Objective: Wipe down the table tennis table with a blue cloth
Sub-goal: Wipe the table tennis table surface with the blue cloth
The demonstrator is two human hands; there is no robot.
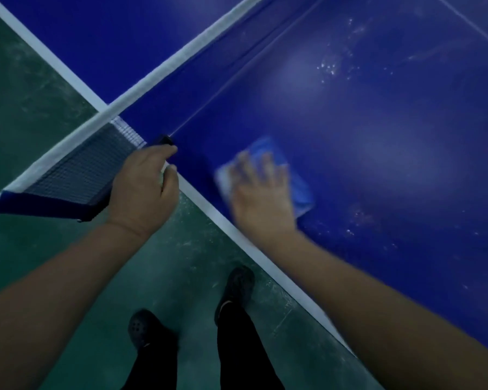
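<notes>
**Cloth flat on the blue tabletop**

Bare forearms reach over a scuffed green floor (pixel 40 88). Right hand (pixel 261 192), blurred, fingers spread, presses the blue cloth (pixel 299 190) onto the table tennis table (pixel 392 153) near its white edge line. Left hand (pixel 143 187) curls around the table's edge beside the net (pixel 79 170). Pale smears and white specks mark the surface.
</notes>
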